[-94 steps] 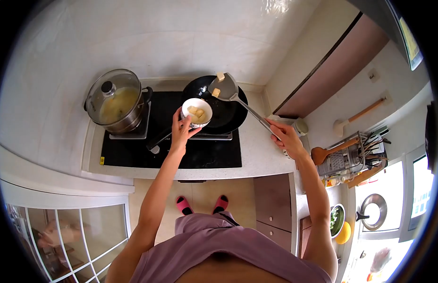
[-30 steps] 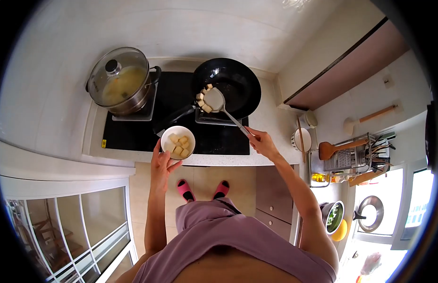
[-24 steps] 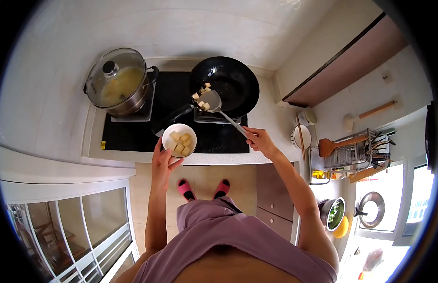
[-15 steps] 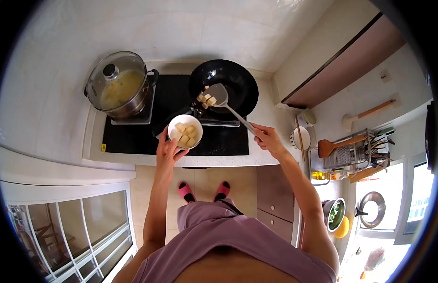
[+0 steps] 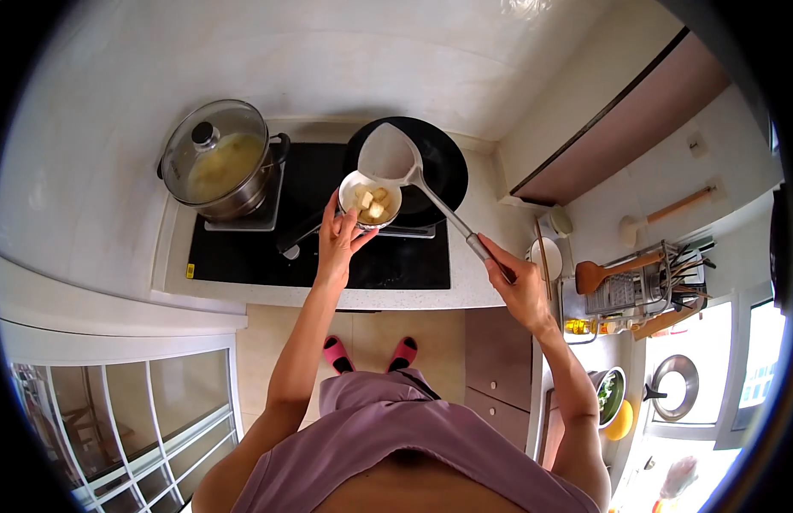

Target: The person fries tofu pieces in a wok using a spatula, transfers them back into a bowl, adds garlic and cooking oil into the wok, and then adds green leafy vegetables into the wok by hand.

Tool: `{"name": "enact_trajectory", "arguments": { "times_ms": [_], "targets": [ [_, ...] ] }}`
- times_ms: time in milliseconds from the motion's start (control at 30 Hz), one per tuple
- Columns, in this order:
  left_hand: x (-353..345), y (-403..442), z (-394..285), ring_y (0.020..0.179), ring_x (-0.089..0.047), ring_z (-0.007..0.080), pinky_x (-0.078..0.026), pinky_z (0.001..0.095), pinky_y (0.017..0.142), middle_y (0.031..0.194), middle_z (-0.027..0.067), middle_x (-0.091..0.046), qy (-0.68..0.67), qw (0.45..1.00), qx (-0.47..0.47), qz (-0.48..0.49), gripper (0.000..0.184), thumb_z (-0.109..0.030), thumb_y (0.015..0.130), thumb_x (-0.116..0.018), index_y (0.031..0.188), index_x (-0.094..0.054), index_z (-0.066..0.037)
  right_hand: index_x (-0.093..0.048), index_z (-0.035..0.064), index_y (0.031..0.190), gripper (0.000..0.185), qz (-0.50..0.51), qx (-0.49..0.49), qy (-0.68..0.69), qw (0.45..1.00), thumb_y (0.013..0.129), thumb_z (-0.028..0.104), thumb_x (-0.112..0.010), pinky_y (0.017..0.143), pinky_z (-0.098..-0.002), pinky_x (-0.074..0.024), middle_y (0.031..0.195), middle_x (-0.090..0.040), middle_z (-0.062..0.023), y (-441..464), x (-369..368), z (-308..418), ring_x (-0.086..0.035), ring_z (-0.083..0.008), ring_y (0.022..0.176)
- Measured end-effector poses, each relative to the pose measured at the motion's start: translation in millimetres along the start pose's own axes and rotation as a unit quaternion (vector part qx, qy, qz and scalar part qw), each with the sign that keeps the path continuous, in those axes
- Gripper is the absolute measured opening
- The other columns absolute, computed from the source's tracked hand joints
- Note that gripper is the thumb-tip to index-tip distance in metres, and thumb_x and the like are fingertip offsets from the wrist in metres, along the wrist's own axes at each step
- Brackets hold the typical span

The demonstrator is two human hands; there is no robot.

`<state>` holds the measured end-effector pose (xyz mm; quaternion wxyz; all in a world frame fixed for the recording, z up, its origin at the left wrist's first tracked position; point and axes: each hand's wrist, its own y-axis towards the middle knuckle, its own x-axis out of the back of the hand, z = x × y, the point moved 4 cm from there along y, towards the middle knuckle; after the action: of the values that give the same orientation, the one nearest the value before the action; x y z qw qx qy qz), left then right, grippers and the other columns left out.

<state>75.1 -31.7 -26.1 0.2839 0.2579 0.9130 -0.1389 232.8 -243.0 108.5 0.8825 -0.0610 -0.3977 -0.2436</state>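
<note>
Head view: spatula (image 5: pixel 390 156) lifted from wok (image 5: pixel 448 171); now at bowl (image 5: pixel 349 190) rim.

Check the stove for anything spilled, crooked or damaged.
Nothing stands out: the glass lid covers the pot, the wok sits on the stove, pale cubes are inside the bowl in the left hand, and no obvious spill or damage shows.

On the stove (image 5: pixel 243 261), the pot (image 5: pixel 230 201) sits left of the wok (image 5: pixel 445 167); chunks (image 5: pixel 373 205) lie in the bowl (image 5: pixel 351 186); the rack (image 5: pixel 617 295) stands right
</note>
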Motion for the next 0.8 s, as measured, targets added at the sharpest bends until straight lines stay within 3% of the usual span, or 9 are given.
{"name": "enact_trajectory", "arguments": {
  "times_ms": [133,200,267,333,400,433,500,600,800],
  "targets": [
    [3,-2,1,0.107,-0.056,0.0276,-0.053,0.0392,0.084,0.115,0.0123,-0.054,-0.006,1.000,0.004,0.010,0.060,-0.025,0.091,-0.053,0.139,-0.021,-0.011,-0.056,0.0065,0.121,0.032,0.001,-0.024,0.080,0.996,0.089,0.007,-0.053,0.047,-0.0200,-0.0336,0.062,-0.047,0.0037,4,2,-14,-0.037,-0.0037,0.053],
    [7,-6,0,0.107,-0.056,0.0275,-0.053,0.0391,0.084,0.116,0.0124,-0.053,-0.013,1.000,0.014,0.006,0.060,-0.024,0.091,-0.053,0.139,-0.021,-0.011,-0.055,0.0069,0.122,0.032,0.060,-0.148,0.297,0.941,0.091,0.013,-0.050,0.044,-0.0209,-0.0337,0.061,-0.047,0.0036,14,0,-27,-0.038,-0.0038,0.049],
    [14,-12,-3,0.107,-0.056,0.0274,-0.053,0.0390,0.085,0.117,0.0124,-0.053,-0.022,0.999,0.024,0.002,0.059,-0.023,0.091,-0.053,0.139,-0.021,-0.010,-0.055,0.0085,0.122,0.032,0.050,-0.144,0.289,0.945,0.093,0.018,-0.048,0.041,-0.0214,-0.0329,0.059,-0.046,0.0041,34,-13,-48,-0.039,-0.0039,0.046],
    [25,-20,-7,0.108,-0.056,0.0274,-0.052,0.0388,0.085,0.119,0.0125,-0.053,-0.008,0.999,0.017,-0.031,0.057,-0.022,0.092,-0.052,0.139,-0.022,-0.010,-0.055,0.0089,0.122,0.032,0.002,-0.117,0.144,0.983,0.092,0.019,-0.050,0.042,-0.0224,-0.0346,0.057,-0.047,0.0017,62,-32,-80,-0.039,-0.0048,0.047],
    [35,-30,-14,0.108,-0.055,0.0272,-0.052,0.0384,0.085,0.121,0.0125,-0.052,0.007,0.999,0.024,-0.042,0.056,-0.021,0.092,-0.051,0.139,-0.023,-0.010,-0.056,0.0079,0.119,0.032,-0.020,-0.099,0.028,0.995,0.089,0.017,-0.053,0.047,-0.0294,-0.0414,0.058,-0.055,-0.0085,90,-58,-103,-0.050,-0.0153,0.046],
    [40,-35,-18,0.108,-0.056,0.0269,-0.053,0.0380,0.084,0.122,0.0125,-0.051,0.018,0.999,0.017,-0.045,0.056,-0.021,0.092,-0.051,0.139,-0.023,-0.010,-0.056,0.0079,0.119,0.032,-0.022,-0.099,0.029,0.994,0.089,0.017,-0.053,0.047,-0.0294,-0.0414,0.058,-0.055,-0.0085,103,-75,-119,-0.050,-0.0153,0.046],
    [50,-43,-26,0.107,-0.056,0.0259,-0.053,0.0363,0.083,0.122,0.0122,-0.051,0.042,0.998,0.014,-0.051,0.056,-0.021,0.092,-0.050,0.139,-0.023,-0.010,-0.055,0.0086,0.120,0.034,-0.095,0.070,-0.121,0.986,0.087,0.016,-0.054,0.051,-0.0350,-0.0440,0.063,-0.058,-0.0181,123,-97,-121,-0.057,-0.0284,0.053],
    [59,-55,-39,0.106,-0.057,0.0251,-0.054,0.0353,0.082,0.122,0.0120,-0.051,0.051,0.996,0.010,-0.067,0.056,-0.021,0.092,-0.051,0.139,-0.023,-0.010,-0.056,0.0071,0.118,0.034,-0.065,0.070,-0.113,0.989,0.085,0.015,-0.054,0.057,-0.0403,-0.0444,0.071,-0.056,-0.0247,133,-109,-117,-0.057,-0.0386,0.064],
    [69,-65,-48,0.105,-0.058,0.0241,-0.054,0.0342,0.081,0.122,0.0119,-0.052,0.056,0.994,0.017,-0.090,0.053,-0.021,0.093,-0.049,0.139,-0.025,-0.010,-0.056,0.0071,0.118,0.034,0.005,0.052,-0.107,0.993,0.085,0.015,-0.054,0.056,-0.0400,-0.0443,0.069,-0.055,-0.0244,98,-108,-109,-0.057,-0.0370,0.061]
  ]
}}
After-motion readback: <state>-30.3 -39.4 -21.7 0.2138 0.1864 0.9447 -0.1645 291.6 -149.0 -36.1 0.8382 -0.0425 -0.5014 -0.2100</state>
